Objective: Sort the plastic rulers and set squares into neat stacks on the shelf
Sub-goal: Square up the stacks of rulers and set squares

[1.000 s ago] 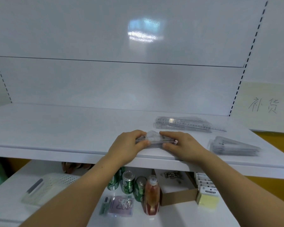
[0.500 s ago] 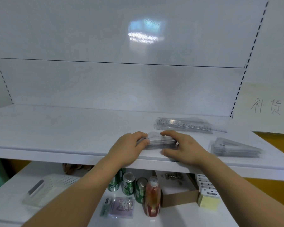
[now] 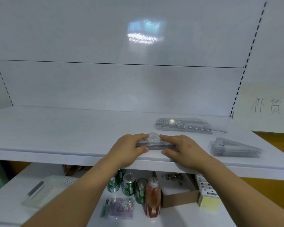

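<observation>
We judge the sorting to be near its end. Three piles of clear plastic lie on the shelf (image 3: 56,128), and they are all of the task's things that we can see. At the back right sits the ruler stack (image 3: 184,126), long and flat. Its edges are mostly in line, though one or two pieces poke out at its right end. Nearer the front edge on the right, well apart from it, lies the set-square stack (image 3: 234,149), triangular and fairly even.

The third pile, the small stack (image 3: 154,142), sits near the shelf's front edge between our hands. A pointed piece shows at its top, so we take it for smaller set squares, but blur leaves that unsure. Our left hand (image 3: 128,149) grips its left end and our right hand (image 3: 184,149) its right end. The fingers (image 3: 138,136) curl over the far side and the thumbs press the near side, so the pile is squeezed between them. It rests on the shelf and is not lifted.

What is left, as we read it, is to finish squaring this last pile, let go, and perhaps tuck in the stray ends of the ruler stack.
</observation>
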